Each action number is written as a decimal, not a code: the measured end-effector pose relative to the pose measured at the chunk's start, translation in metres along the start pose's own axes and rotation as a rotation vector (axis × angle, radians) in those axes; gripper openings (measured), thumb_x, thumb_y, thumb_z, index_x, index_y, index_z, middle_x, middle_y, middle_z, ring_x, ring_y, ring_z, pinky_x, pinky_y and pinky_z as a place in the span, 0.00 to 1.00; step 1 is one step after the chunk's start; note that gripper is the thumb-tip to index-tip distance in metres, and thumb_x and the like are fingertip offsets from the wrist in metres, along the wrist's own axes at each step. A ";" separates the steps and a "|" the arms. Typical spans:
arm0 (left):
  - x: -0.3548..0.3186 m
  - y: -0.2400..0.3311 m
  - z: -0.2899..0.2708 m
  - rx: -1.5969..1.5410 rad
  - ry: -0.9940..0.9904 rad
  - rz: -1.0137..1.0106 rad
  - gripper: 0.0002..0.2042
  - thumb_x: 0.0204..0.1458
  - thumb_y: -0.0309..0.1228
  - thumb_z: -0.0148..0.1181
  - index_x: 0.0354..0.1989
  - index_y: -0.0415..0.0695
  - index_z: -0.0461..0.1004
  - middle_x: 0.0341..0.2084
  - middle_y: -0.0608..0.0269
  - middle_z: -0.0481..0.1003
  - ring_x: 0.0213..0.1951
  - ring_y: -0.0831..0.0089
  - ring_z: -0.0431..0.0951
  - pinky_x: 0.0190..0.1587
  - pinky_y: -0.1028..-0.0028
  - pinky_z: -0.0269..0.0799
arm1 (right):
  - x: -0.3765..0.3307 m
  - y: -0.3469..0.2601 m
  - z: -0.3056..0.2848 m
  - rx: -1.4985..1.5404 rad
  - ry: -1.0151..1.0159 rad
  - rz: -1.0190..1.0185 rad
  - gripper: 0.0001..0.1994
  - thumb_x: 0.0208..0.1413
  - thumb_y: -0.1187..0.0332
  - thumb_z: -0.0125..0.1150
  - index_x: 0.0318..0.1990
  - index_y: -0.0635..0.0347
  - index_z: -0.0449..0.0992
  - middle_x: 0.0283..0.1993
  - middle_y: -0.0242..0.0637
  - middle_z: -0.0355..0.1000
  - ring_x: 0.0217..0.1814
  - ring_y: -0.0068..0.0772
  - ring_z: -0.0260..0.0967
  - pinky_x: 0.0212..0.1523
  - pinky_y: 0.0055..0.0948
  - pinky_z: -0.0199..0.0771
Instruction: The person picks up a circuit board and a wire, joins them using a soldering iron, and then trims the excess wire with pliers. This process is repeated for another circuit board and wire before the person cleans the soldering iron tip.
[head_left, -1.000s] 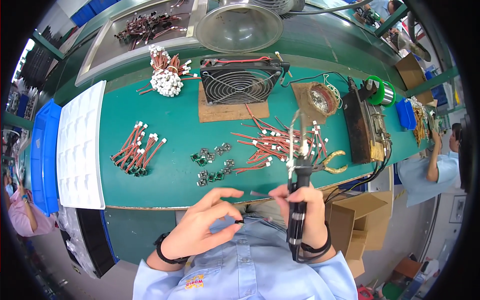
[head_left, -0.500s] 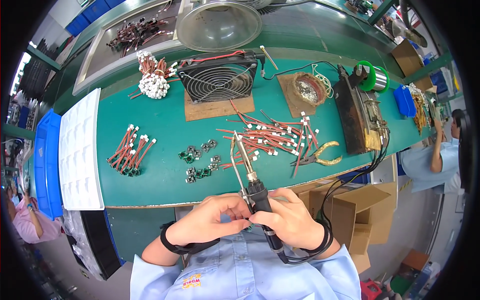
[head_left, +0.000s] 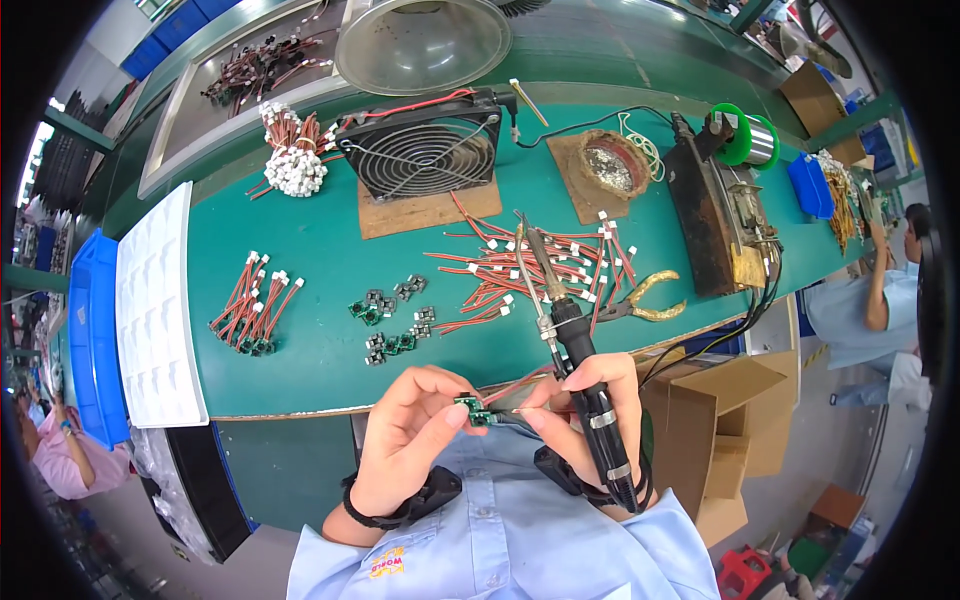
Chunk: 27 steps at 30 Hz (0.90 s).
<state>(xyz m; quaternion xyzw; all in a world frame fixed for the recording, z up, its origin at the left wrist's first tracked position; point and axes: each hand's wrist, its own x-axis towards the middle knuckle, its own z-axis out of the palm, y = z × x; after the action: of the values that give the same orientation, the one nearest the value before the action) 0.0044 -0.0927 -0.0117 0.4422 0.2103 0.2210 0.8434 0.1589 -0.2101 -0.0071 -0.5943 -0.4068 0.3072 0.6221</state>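
Note:
My left hand (head_left: 402,438) pinches a small green circuit board (head_left: 474,408) between thumb and fingers, just off the table's near edge. A black soldering iron (head_left: 576,342) with a thin metal tube alongside its tip lies in my right hand (head_left: 575,430), pointing up and away. That hand's thumb and forefinger come together at a thin red wire (head_left: 520,384) beside the board; whether the wire is joined to it, I cannot tell. Several loose boards (head_left: 398,343) lie beyond my left hand. Red-and-black wires with white connectors (head_left: 530,265) spread across the table past the iron's tip.
Pliers (head_left: 650,300) lie right of the wires. A black fan (head_left: 425,155), a solder-filled bowl (head_left: 612,168), a black metal unit (head_left: 705,215) and a solder reel (head_left: 750,140) line the back. Left are wired boards (head_left: 252,310), a white tray (head_left: 155,310) and a blue bin (head_left: 95,340).
The circuit board and wire now show between my hands, which have moved apart. The soldering iron has shifted right and its tip has risen away from me.

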 end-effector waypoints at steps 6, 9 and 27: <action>0.004 -0.010 -0.012 -0.195 -0.107 -0.049 0.08 0.59 0.28 0.52 0.43 0.38 0.66 0.43 0.57 0.70 0.41 0.75 0.71 0.43 0.74 0.69 | 0.001 -0.007 0.007 0.072 -0.099 0.033 0.22 0.48 0.84 0.62 0.44 0.57 0.55 0.33 0.44 0.73 0.31 0.22 0.72 0.31 0.21 0.72; 0.006 -0.015 -0.017 -0.422 -0.177 -0.167 0.09 0.59 0.32 0.52 0.43 0.40 0.66 0.42 0.58 0.68 0.41 0.75 0.69 0.43 0.75 0.64 | 0.002 -0.008 0.012 0.071 -0.129 0.044 0.22 0.48 0.84 0.62 0.44 0.57 0.55 0.33 0.44 0.73 0.32 0.23 0.73 0.31 0.22 0.73; 0.009 -0.028 -0.023 -0.640 -0.302 -0.186 0.11 0.57 0.35 0.55 0.38 0.42 0.62 0.32 0.61 0.67 0.39 0.66 0.71 0.44 0.63 0.68 | 0.013 -0.021 0.027 0.009 -0.114 -0.159 0.22 0.43 0.81 0.68 0.43 0.60 0.62 0.27 0.34 0.71 0.28 0.21 0.72 0.29 0.21 0.71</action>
<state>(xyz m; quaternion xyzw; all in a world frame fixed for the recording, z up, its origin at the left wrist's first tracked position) 0.0041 -0.0864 -0.0485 0.1624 0.0430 0.1303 0.9771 0.1391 -0.1877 0.0142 -0.5389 -0.4861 0.2922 0.6228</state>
